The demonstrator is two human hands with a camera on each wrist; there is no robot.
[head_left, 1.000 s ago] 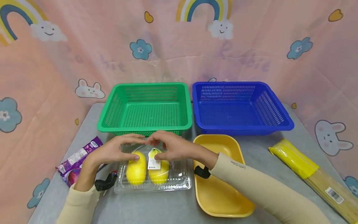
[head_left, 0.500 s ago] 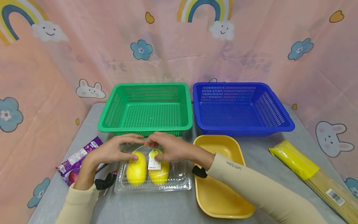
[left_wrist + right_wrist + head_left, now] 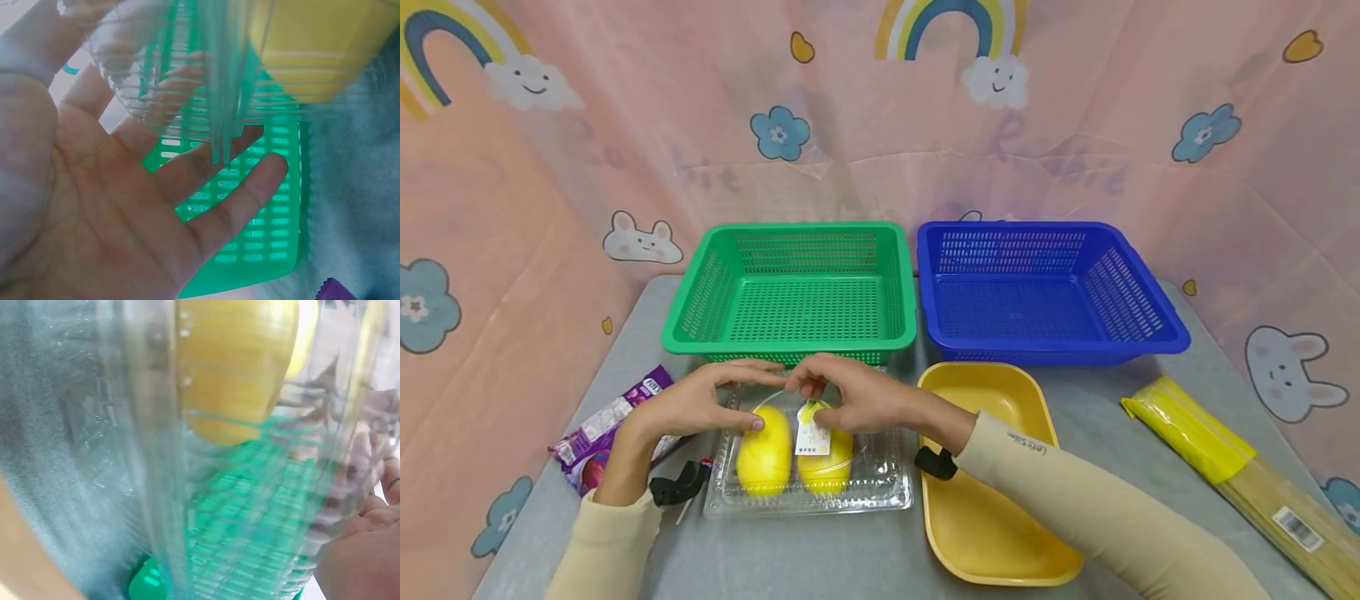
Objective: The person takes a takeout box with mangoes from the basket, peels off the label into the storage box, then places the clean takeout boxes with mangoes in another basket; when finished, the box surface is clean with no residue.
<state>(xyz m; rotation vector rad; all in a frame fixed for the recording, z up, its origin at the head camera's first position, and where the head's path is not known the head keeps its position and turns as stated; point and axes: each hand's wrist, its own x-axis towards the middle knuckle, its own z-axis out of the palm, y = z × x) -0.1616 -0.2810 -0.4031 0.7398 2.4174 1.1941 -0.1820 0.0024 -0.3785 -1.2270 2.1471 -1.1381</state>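
A clear plastic clamshell box point(image 3: 883, 479) holds two yellow mango-like fruits point(image 3: 765, 454) and lies on the grey table. A white label with a yellow fruit picture point(image 3: 812, 435) is on its lid. My left hand point(image 3: 696, 402) reaches over the box's far left, fingers fairly straight and thumb over the left fruit; the left wrist view shows its spread fingers point(image 3: 231, 209) behind the clear plastic. My right hand point(image 3: 861, 396) curls its fingers at the far edge, with the thumb beside the label. The exact contact at that edge is hidden.
Behind the box stand a green basket point(image 3: 790, 344) and a blue basket point(image 3: 1056, 343). A yellow tray point(image 3: 1007, 533) sits right of the box, under my right forearm. A purple packet point(image 3: 613, 425) lies left; a long yellow-topped packet point(image 3: 1195, 429) lies far right.
My right fingers curl in more than a second ago, and the right forearm has shifted slightly left. The label tilts a little differently. My left hand stays nearly in place.
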